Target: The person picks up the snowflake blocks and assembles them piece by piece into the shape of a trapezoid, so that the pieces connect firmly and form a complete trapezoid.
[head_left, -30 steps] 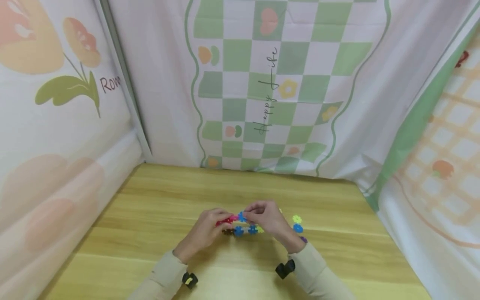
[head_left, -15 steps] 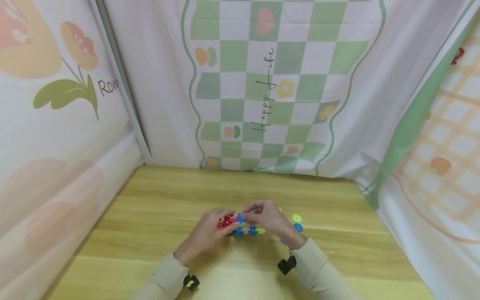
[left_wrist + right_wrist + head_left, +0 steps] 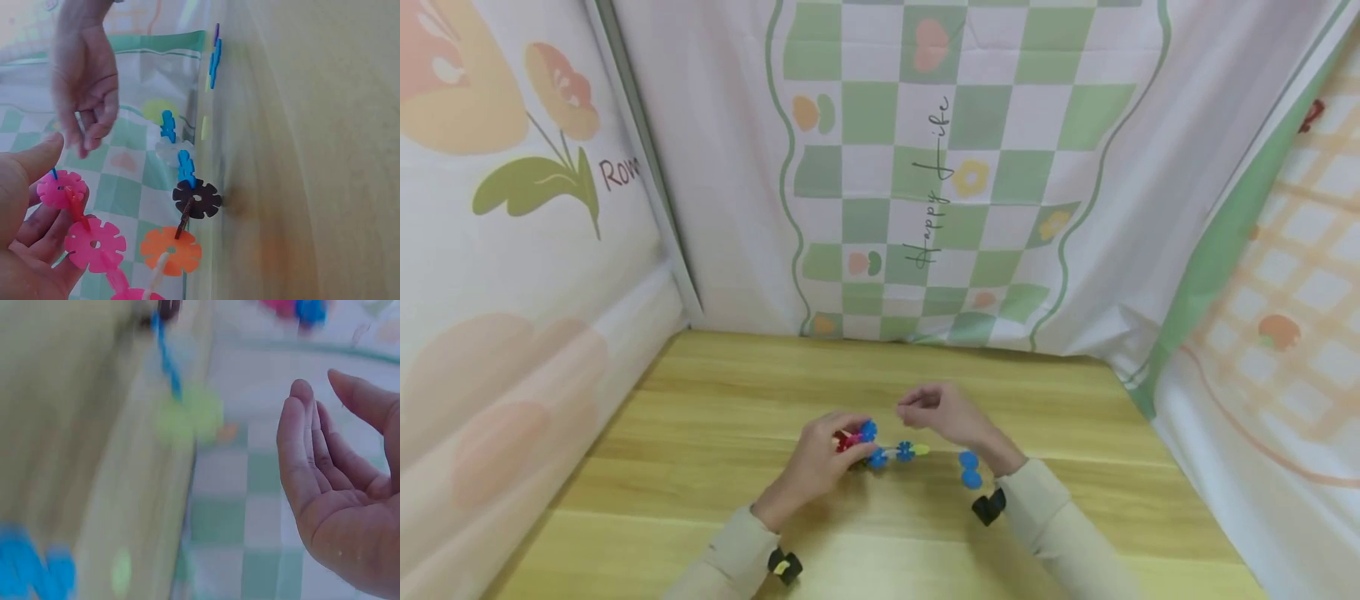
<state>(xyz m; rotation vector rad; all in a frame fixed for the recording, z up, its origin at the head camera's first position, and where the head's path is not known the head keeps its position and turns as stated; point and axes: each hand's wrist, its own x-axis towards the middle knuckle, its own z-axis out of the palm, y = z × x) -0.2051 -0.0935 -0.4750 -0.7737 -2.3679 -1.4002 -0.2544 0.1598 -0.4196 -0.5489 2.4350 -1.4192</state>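
Observation:
A chain of notched plastic snowflake discs (image 3: 905, 451) curves out from my left hand (image 3: 815, 457). Thumb and fingers of that hand pinch one end, where a blue disc (image 3: 868, 431) tops pink and red ones. The left wrist view shows a pink disc (image 3: 95, 245) by the fingers, then an orange disc (image 3: 171, 251), a brown disc (image 3: 197, 199) and blue, clear and yellow ones farther along. My right hand (image 3: 951, 414) hovers to the right of the chain, holding nothing. Its thumb stands apart from the loosely bent fingers (image 3: 292, 450) in the right wrist view.
Loose blue discs (image 3: 970, 469) lie on the wooden table (image 3: 715, 392) beneath my right wrist. A yellow-green piece (image 3: 122, 573) is blurred in the right wrist view. Printed curtains (image 3: 730, 208) enclose the table at the back and both sides.
My right hand has let go of the blue disc and drawn back up and to the right. The left hand keeps its hold on the chain, showing the blue disc uncovered.

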